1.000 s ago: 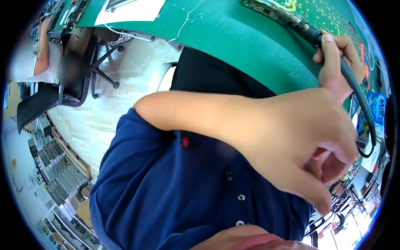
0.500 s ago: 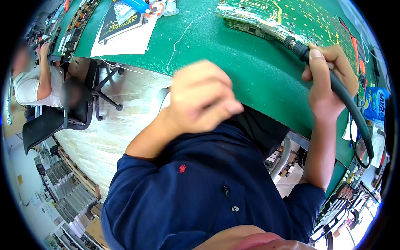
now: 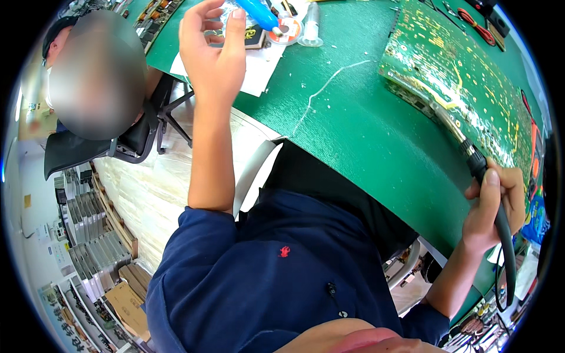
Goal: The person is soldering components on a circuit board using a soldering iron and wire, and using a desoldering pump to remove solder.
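My right hand is closed round the black handle of a soldering iron, its thick cable trailing down past the wrist. The iron's metal shaft points up and left, along the near edge of a large green circuit board. Over the far left of the table, my left hand is open, thumb and fingers apart. Its thumb is next to a blue cylindrical tool with a pale tip; whether they touch I cannot tell. A solder spool and a clear plastic syringe-like tube lie beside the tool.
White paper and a dark booklet lie under the left hand's area. A pale thread crosses the green table. Red cable lies at the back right. Another person is at the left, by a black chair.
My left hand has moved up and away from my chest to the blue tool, its fingers spreading. The right hand keeps hold of the soldering iron. The whole view has shifted.
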